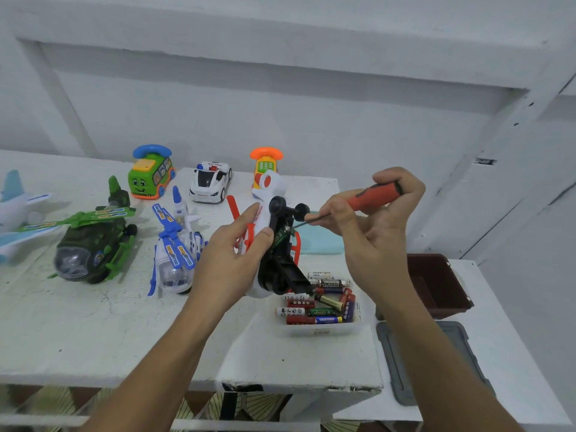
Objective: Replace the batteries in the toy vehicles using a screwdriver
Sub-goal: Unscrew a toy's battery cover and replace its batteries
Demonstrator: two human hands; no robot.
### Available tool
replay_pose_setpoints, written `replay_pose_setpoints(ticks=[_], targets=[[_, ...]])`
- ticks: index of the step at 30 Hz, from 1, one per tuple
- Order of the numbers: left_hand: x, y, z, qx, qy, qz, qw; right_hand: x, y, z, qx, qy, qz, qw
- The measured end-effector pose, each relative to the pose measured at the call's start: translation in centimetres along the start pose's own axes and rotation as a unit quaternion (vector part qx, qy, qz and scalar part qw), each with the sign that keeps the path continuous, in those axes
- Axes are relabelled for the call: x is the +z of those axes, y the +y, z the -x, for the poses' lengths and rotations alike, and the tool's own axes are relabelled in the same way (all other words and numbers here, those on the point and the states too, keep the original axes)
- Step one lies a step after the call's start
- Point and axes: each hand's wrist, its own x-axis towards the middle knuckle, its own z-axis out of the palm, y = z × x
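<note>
White painted surface [93, 338] lies underneath. Your left hand [227, 263] grips the upturned toy helicopter [282, 266] by its body: probably light, hollow plastic with snappable rotors. Your right hand [374, 232] pinches the screwdriver [374, 196], tip at the belly beside your left thumb.

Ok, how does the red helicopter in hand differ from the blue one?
The red helicopter is held up in the left hand, underside toward the camera; the blue helicopter stands upright on the table. The red helicopter shows a battery in its black base, with the screwdriver in the right hand pointed at it; the blue helicopter's base is hidden. Both have white bodies and rotor blades.
</note>
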Motion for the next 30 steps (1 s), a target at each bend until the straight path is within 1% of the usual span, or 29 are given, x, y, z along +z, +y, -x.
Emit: replay_pose_setpoints(ticks=[3, 7, 10, 12, 14, 15, 17, 20, 23, 30], targets=[[-0.1, 0.0, 0.0, 0.006, -0.005, -0.015, 1.0, -0.9, -0.3, 1.1, 0.017, -0.022, 0.024, 0.999], [0.0, 0.3, -0.1, 0.014, -0.017, -0.066, 0.998, -2.2, 0.1, 2.5, 0.08, -0.034, 0.068, 0.994], [0.2, 0.4, -0.1, 0.005, -0.028, -0.088, 0.996, -2.9, 0.5, 2.5, 0.14, 0.0, 0.066, 0.988], [0.3, 0.4, -0.1, -0.002, -0.033, -0.105, 0.994, -3.0, 0.7, 2.0, 0.185, 0.038, 0.032, 0.982], [0.4, 0.5, -0.1, 0.003, -0.035, -0.123, 0.992, -2.8, 0.9, 1.4, 0.212, 0.067, -0.023, 0.975], [0.4, 0.5, -0.1, 0.006, -0.035, -0.127, 0.991, -2.5, 0.9, 1.2, 0.214, 0.072, -0.039, 0.973], [0.5, 0.6, -0.1, 0.01, -0.036, -0.129, 0.991, -1.6, 0.9, 0.7, 0.194, 0.062, -0.032, 0.978], [0.4, 0.6, -0.1, 0.009, -0.039, -0.131, 0.991, -0.2, 1.5, 0.3, 0.162, 0.018, 0.004, 0.987], [0.4, 0.5, -0.1, 0.013, -0.041, -0.124, 0.991, 0.6, 2.1, -0.1, 0.17, -0.019, 0.036, 0.985], [0.2, 0.4, -0.6, 0.019, -0.032, -0.112, 0.993, 1.2, 2.4, -0.5, 0.192, -0.067, 0.06, 0.977]])
